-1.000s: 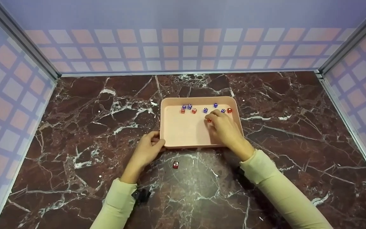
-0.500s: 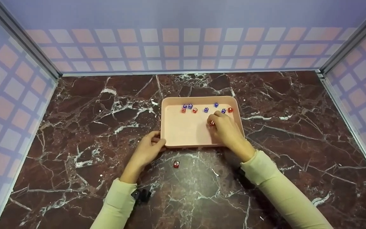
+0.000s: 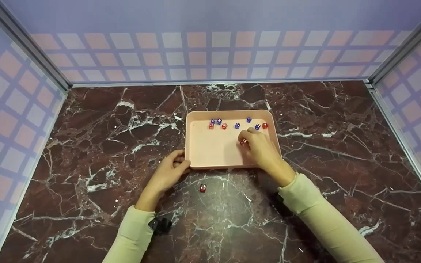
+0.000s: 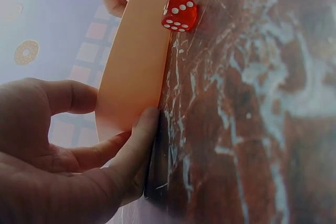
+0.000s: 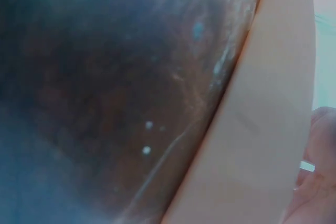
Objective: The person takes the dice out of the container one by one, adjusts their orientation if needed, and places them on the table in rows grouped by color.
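Note:
A shallow peach tray (image 3: 210,149) lies on the table in the head view. My left hand (image 3: 168,172) holds its near left corner, thumb on the rim and fingers (image 4: 140,135) against the outer wall low down in the left wrist view. Over the tray's right half, my right hand (image 3: 263,148) pinches a red die (image 3: 243,141), partly hidden by the fingers. Several blue dice (image 3: 237,125) and red dice (image 3: 224,126) lie along the tray's far side. In the right wrist view, the tray wall hides most of my right hand (image 5: 317,171).
One more red die (image 3: 203,188) lies on the dark marbled table (image 3: 122,146) in front of the tray. Behind the table stands a wall with pink and white squares (image 3: 220,54), and side walls close off left and right.
My right hand has drawn slightly right and nearer with the red die between its fingertips. My left hand stays at the tray corner, and the other dice have not moved.

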Available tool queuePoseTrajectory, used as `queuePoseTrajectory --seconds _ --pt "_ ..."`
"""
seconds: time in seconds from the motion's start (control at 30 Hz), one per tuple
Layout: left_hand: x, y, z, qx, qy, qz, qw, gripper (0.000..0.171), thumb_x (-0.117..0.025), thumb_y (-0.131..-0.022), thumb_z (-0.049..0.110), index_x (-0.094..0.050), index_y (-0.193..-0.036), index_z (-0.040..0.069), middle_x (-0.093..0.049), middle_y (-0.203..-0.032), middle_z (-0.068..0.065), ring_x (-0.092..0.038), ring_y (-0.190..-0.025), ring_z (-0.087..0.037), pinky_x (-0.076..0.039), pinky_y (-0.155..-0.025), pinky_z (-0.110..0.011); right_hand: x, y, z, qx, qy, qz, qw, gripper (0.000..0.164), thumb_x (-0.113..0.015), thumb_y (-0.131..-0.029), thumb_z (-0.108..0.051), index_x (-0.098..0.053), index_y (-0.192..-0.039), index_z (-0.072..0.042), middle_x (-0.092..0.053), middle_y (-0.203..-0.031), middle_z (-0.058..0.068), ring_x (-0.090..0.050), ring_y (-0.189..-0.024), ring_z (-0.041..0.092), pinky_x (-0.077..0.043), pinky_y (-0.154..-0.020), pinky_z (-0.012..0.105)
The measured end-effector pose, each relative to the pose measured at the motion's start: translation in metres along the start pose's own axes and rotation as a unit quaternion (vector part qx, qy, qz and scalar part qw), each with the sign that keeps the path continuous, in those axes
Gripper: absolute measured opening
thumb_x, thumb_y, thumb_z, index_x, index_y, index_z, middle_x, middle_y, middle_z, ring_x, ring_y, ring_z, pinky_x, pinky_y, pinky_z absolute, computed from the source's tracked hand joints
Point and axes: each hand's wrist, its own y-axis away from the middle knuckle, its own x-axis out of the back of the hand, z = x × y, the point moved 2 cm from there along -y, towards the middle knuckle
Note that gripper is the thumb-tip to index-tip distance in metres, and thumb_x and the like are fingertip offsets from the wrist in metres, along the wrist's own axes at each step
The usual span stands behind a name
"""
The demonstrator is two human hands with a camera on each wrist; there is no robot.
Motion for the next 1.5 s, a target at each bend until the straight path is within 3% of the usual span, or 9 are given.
queuePoseTrajectory --seconds 0.2,0.53,0.83,1.2,1.5 --pt "0.001 0.001 0.001 0.002 0.02 -0.007 0.9998 0.05 -0.057 -0.099 0.003 -0.052 -0.146 -0.011 -0.063 -0.118 -0.025 -0.067 -0.099 -0.027 -0.061 -0.099 -0.04 0.003 0.0 -0.006 0.031 -0.03 0.006 0.999 0.017 -0.068 -0.085 0.013 -0.075 -0.098 0.004 -0.067 -0.09 0.019 -0.066 -0.08 0.035 -0.058 -0.072 0.048" --pt "-0.001 0.0 0.0 0.007 0.037 0.004 0.9993 0.051 -0.057 -0.097 0.0 -0.051 -0.146 -0.012 -0.061 -0.12 -0.027 -0.067 -0.1 -0.028 -0.06 -0.101 -0.039 0.012 0.006 -0.019 0.025 -0.07 -0.008 0.997 0.02 -0.073 -0.079 0.012 -0.074 -0.098 0.005 -0.064 -0.09 0.017 -0.068 -0.08 0.03 -0.061 -0.074 0.042" --pt "-0.001 0.0 -0.001 0.009 0.044 0.009 0.999 0.051 -0.056 -0.096 0.0 -0.051 -0.145 -0.012 -0.061 -0.123 -0.03 -0.067 -0.102 -0.03 -0.06 -0.101 -0.039 0.017 0.014 -0.03 0.037 -0.092 -0.013 0.995 0.021 -0.07 -0.084 0.014 -0.072 -0.104 0.006 -0.065 -0.092 0.015 -0.071 -0.08 0.027 -0.063 -0.075 0.039" --pt "0.001 0.002 0.0 0.01 0.047 -0.006 0.9988 0.052 -0.057 -0.097 0.001 -0.05 -0.148 -0.011 -0.061 -0.126 -0.03 -0.067 -0.106 -0.032 -0.059 -0.102 -0.04 0.026 0.032 -0.05 0.091 -0.073 -0.01 0.993 0.017 -0.073 -0.088 0.007 -0.073 -0.104 0.003 -0.071 -0.097 0.014 -0.074 -0.086 0.028 -0.064 -0.079 0.04" --pt "0.0 0.002 0.001 0.006 0.044 -0.01 0.999 0.052 -0.057 -0.098 0.002 -0.05 -0.148 -0.012 -0.061 -0.126 -0.03 -0.067 -0.107 -0.032 -0.059 -0.102 -0.04 0.018 0.043 -0.058 0.13 -0.057 -0.027 0.989 0.014 -0.079 -0.086 0.002 -0.075 -0.099 -0.003 -0.07 -0.096 0.007 -0.07 -0.081 0.021 -0.062 -0.074 0.036"
